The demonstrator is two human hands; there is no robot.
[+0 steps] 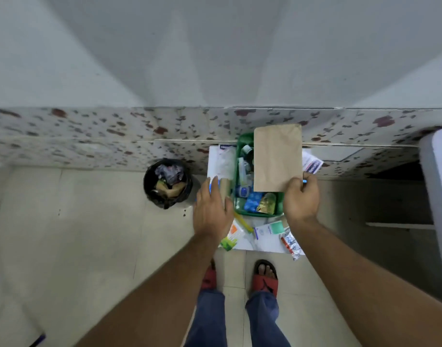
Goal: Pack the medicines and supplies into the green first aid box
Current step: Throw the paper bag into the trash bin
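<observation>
The green first aid box (243,142) stands open on a small white table (270,245), with several bottles, tubes and packets inside. My right hand (300,200) grips the lower edge of a flat brown paper envelope (277,157) and holds it above the box's right half, hiding that side. My left hand (211,209) hovers at the box's left side with fingers spread, over a tan roll (225,187) and something blue; whether it touches them I cannot tell. Loose medicine boxes (268,231) and a blister strip (291,244) lie in front of the box.
A black bin (167,182) full of rubbish stands on the floor left of the table. A speckled tiled wall base (89,136) runs behind. A white packet (223,159) lies left of the box. White furniture (437,186) rises at the right. My feet in red sandals (265,280) are below the table.
</observation>
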